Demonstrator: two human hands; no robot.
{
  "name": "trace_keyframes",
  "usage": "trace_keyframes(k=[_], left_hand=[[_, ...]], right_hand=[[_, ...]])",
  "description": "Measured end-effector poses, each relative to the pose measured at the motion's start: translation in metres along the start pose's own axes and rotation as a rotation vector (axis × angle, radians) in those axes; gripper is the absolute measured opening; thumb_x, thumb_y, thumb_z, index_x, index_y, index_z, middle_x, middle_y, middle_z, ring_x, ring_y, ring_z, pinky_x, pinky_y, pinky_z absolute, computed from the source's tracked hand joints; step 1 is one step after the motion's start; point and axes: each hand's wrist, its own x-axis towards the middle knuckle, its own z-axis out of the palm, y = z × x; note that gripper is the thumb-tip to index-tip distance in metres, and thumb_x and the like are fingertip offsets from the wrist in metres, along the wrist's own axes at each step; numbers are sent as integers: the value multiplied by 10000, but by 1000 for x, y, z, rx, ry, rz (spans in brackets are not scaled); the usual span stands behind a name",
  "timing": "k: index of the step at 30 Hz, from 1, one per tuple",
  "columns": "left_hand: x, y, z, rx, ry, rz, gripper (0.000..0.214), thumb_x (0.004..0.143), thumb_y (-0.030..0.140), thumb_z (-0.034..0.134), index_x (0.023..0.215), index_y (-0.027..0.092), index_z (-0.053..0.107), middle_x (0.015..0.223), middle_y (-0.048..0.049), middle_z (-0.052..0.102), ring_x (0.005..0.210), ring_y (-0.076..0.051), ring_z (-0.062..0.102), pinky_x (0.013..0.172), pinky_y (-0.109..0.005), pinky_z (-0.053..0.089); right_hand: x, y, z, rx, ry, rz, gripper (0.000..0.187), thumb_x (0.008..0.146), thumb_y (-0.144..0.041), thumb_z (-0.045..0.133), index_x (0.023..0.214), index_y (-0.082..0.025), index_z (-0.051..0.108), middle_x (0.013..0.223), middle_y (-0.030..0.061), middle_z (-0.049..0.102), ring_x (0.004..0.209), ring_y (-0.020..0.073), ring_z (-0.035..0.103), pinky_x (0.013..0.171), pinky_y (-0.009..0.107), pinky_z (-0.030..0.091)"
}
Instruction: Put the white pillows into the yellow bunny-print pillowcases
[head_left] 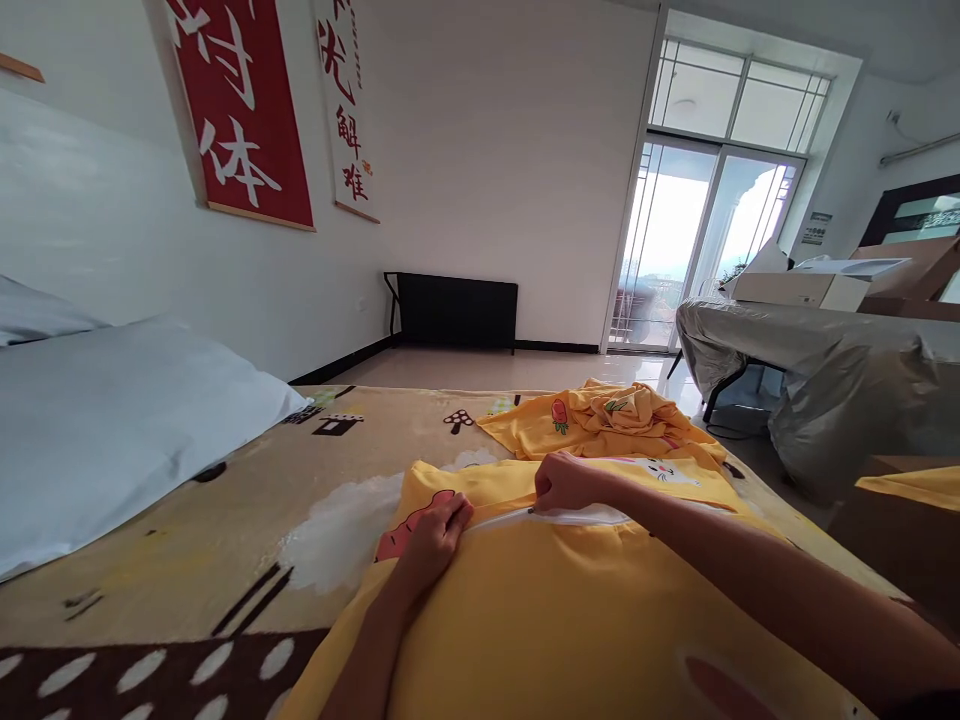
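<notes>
A plump yellow pillowcase (525, 610) with printed carrots and a rabbit lies in front of me. Along its far side runs a white zipper (495, 519), with a strip of white showing beyond the pull. My left hand (435, 535) is closed on the fabric at the zipper's left end, its fingers pressed together by a carrot print. My right hand (562, 484) makes a fist over the zipper and grips the small dark zipper pull (532, 510), which is mostly hidden by the fingers.
Crumpled yellow cloth (622, 415) lies behind the pillowcase on a patterned tan blanket (247, 510). White pillows (135, 410) rest at the left. On the right stands a plastic-covered table (817, 350) bearing a white box (799, 290). A black folded panel (457, 312) leans against the wall.
</notes>
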Motion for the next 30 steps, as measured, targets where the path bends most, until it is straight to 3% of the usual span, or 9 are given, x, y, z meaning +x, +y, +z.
trace_keyframes(k=[12, 24, 30], left_hand=[[1, 1, -3, 36, -21, -10, 336, 859, 475, 330, 671, 213, 421, 651, 11, 520, 658, -163, 506, 632, -252, 376], [1, 2, -4, 20, -1, -8, 326, 820, 501, 387, 662, 218, 427, 658, 3, 531, 647, -171, 507, 641, -267, 391], [1, 4, -4, 12, 2, 9, 316, 811, 498, 393, 658, 222, 411, 661, 3, 514, 656, -176, 504, 650, -269, 385]], right_hand=[[-14, 8, -11, -16, 4, 41, 104, 640, -145, 598, 659, -135, 700, 589, -17, 608, 571, 83, 478, 494, 177, 311], [-30, 13, -19, -140, -40, 141, 217, 679, -203, 571, 828, -188, 728, 841, 31, 688, 744, 139, 566, 533, 196, 327], [-41, 16, -24, -180, -42, 194, 178, 674, -214, 555, 763, -186, 707, 833, 36, 667, 680, 129, 528, 522, 205, 318]])
